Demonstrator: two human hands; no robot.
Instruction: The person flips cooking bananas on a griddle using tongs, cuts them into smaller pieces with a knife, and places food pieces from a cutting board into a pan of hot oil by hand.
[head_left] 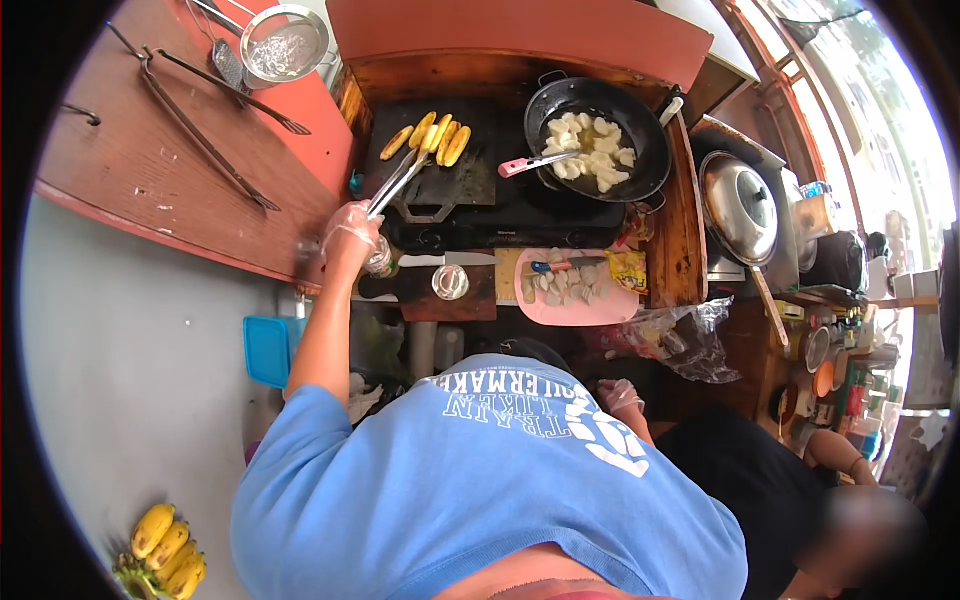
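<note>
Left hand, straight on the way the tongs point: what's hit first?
The banana pieces on the griddle. The left hand would meet them with the tips of its tongs, which already overlap them in view; contact and height can't be told from this one angle.

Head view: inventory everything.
Banana pieces: several, yellow, black griddle
Long tongs: 1, silver, over griddle
Wok: 1, black, beside griddle
Pale pieces: many, white, wok
Board: 1, pink, below wok
Glass: 1, clear, brown board
Strainer: 1, silver, top left
Dark tongs: 1, black, brown table
Lidded pan: 1, silver, right
Plastic bag: 1, clear, right
Container: 1, blue, left
Banana bunch: 1, yellow, bottom left
Shelf clutter: many, mixed, right edge
Co-worker: 1, black clothing, right
Shirt: 1, blue, bottom
Left hand: 1, clear glove, long tongs
Right hand: 1, clear glove, beside shirt
</note>
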